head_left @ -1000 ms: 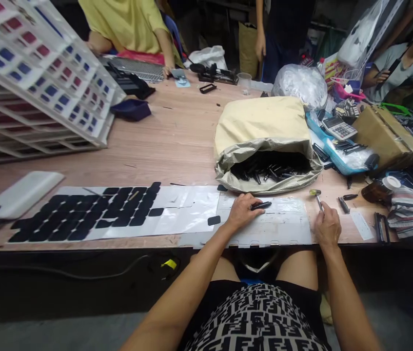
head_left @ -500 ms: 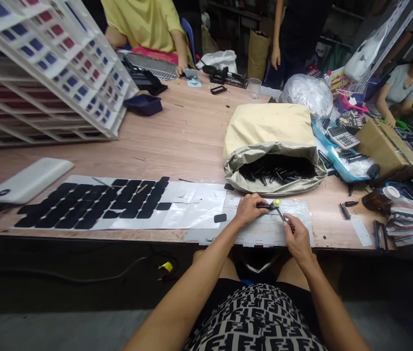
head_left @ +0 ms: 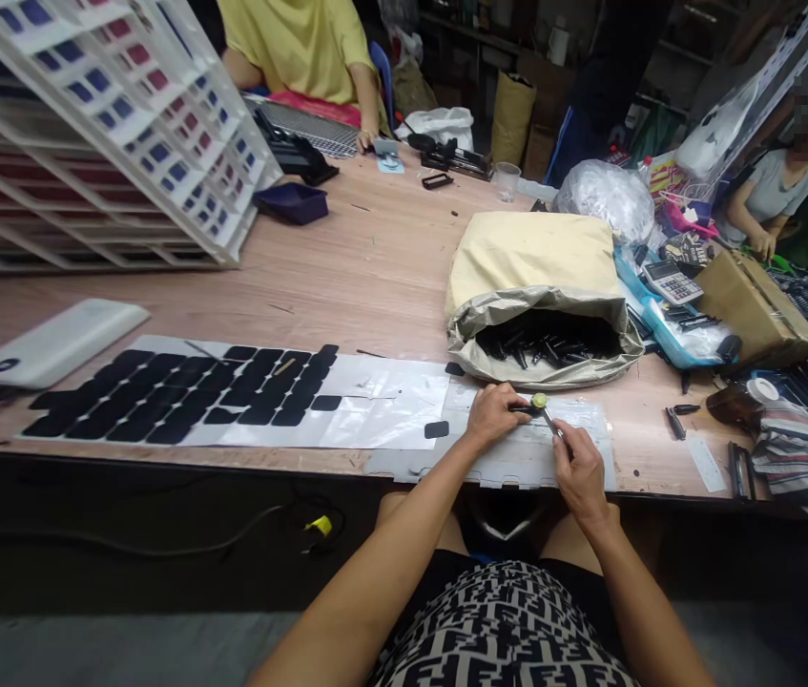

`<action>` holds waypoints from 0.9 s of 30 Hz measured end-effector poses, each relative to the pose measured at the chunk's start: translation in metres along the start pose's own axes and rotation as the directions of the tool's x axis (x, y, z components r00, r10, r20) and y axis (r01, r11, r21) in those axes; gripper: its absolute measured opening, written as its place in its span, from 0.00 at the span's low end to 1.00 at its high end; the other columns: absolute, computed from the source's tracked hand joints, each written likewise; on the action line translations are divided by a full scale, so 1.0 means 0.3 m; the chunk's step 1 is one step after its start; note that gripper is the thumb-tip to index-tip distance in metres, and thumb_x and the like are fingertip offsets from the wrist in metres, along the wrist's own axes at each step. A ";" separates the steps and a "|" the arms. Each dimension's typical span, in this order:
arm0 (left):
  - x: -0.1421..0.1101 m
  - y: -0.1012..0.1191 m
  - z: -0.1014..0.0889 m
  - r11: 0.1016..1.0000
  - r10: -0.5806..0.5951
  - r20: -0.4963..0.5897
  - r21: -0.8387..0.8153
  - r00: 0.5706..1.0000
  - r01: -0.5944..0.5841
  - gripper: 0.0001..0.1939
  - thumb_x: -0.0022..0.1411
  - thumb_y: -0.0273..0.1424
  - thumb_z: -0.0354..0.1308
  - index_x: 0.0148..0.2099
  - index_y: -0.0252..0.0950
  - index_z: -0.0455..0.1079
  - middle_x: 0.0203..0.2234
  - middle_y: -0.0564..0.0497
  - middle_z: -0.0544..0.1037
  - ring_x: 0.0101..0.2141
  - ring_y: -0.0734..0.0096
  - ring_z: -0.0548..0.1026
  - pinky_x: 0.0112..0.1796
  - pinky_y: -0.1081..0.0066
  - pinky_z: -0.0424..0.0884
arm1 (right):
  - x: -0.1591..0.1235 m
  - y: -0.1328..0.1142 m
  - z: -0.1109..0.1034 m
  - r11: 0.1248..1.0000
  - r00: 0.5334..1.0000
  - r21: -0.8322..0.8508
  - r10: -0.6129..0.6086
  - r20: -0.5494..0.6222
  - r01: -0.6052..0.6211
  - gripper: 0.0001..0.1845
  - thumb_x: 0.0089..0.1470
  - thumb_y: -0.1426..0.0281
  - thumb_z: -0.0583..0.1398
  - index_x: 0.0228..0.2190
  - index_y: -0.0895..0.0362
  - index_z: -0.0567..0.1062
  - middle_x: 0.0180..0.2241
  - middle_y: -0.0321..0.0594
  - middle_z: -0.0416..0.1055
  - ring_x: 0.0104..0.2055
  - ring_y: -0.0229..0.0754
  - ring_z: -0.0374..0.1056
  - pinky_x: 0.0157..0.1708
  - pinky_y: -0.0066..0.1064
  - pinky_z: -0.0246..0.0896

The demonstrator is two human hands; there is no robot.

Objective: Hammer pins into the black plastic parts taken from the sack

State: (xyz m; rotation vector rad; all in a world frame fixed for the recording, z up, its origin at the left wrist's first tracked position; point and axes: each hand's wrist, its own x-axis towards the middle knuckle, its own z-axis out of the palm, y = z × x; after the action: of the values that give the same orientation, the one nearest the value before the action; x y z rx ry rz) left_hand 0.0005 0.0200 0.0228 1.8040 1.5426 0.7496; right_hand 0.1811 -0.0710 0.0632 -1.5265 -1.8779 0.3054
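Observation:
My left hand (head_left: 495,412) pinches a small black piece (head_left: 520,409) just above a clear sheet (head_left: 479,468) on the table. In the fingers of my right hand (head_left: 581,469) is a thin metal-coloured tool (head_left: 552,425), slanting up to the left. At its tip, against the black piece, sits a small round yellow-green part (head_left: 539,401). I cannot tell which of the two it is fixed to. Beyond my hands lies a cream sack (head_left: 536,253), its mouth open towards me, with many small black parts (head_left: 532,350) inside.
Left of my hands, black rounded pads (head_left: 167,386) lie in rows on a white sheet (head_left: 382,420). A white device (head_left: 56,343) and a tilted white crate (head_left: 196,162) stand farther left. To the right are a calculator (head_left: 672,281), a cardboard box (head_left: 754,301) and a brown jar (head_left: 733,401). Other people sit across the table.
The view has shifted slightly. The yellow-green part now shows a rounder face. Both hands keep their hold in nearly the same place. The standing person's bare arm at the back is out of sight.

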 end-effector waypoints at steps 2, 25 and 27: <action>-0.001 -0.003 0.002 1.000 0.012 -0.003 0.003 1.000 -0.012 0.10 0.52 0.36 0.70 0.39 0.48 0.82 0.35 0.55 0.77 0.40 0.65 0.69 0.45 0.64 0.63 | 0.000 0.003 -0.013 1.000 0.999 0.020 -0.009 -0.052 0.010 0.18 0.65 0.68 0.52 0.53 0.53 0.74 0.43 0.44 0.75 0.47 0.42 0.71 0.49 0.35 0.68; -0.005 -0.022 0.008 0.994 0.107 -0.017 0.023 0.994 -0.106 0.08 0.58 0.36 0.65 0.41 0.44 0.80 0.34 0.53 0.76 0.40 0.63 0.69 0.44 0.63 0.64 | 0.072 0.354 -0.081 0.720 0.975 -0.677 -0.005 -0.224 -0.152 0.16 0.61 0.71 0.52 0.47 0.55 0.75 0.35 0.43 0.68 0.38 0.44 0.60 0.37 0.33 0.51; -0.028 -0.011 -0.006 0.989 0.150 -0.035 -0.013 0.988 -0.150 0.08 0.59 0.35 0.64 0.41 0.41 0.79 0.34 0.51 0.76 0.39 0.63 0.70 0.44 0.63 0.65 | 0.070 0.342 -0.080 0.712 0.977 -0.686 0.000 -0.215 -0.150 0.15 0.61 0.72 0.53 0.46 0.55 0.75 0.35 0.42 0.68 0.38 0.44 0.60 0.36 0.33 0.50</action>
State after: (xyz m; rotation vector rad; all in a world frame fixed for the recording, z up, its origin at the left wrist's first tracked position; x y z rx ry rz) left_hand -0.0043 0.0121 0.0212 1.9209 1.4301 0.8652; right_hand 0.2737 -0.0283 0.0296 -2.0303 -1.8574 -0.5969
